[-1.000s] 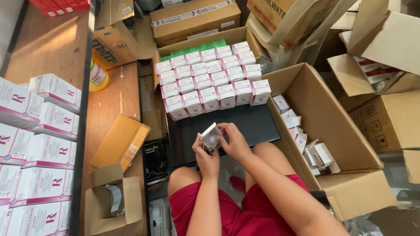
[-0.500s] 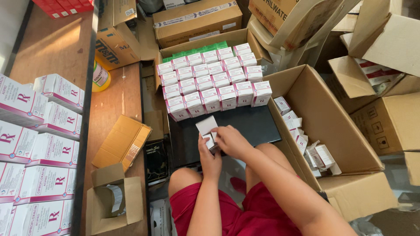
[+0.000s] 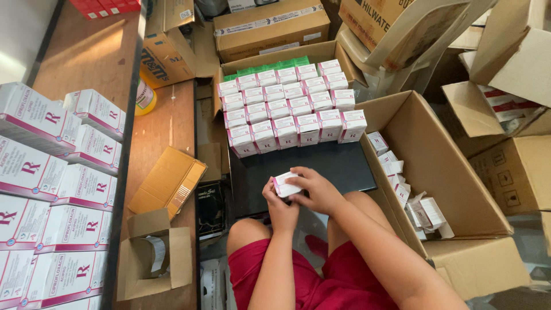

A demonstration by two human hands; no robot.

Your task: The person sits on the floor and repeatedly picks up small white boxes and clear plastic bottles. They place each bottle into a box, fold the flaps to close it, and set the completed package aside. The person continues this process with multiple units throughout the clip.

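Fingers of both hands (image 3: 301, 198) grip a small white carton (image 3: 285, 185) above the dark board (image 3: 338, 166) amid cardboard boxes (image 3: 453, 189).

Left hand (image 3: 280, 202): raised above the bare knees, fingers curled upward, thumb set toward the body; closed on the near end of a small white carton with a pink stripe (image 3: 285, 186). Left forearm: bare, extended straight up from the lower edge of the view.

Right hand (image 3: 317, 189): laid palm-down over the same carton, fingers bent across its top and far side (fingertips hidden beneath). Right forearm: bare, entered diagonally from the lower right corner. Both hands are met at the midline, touching.
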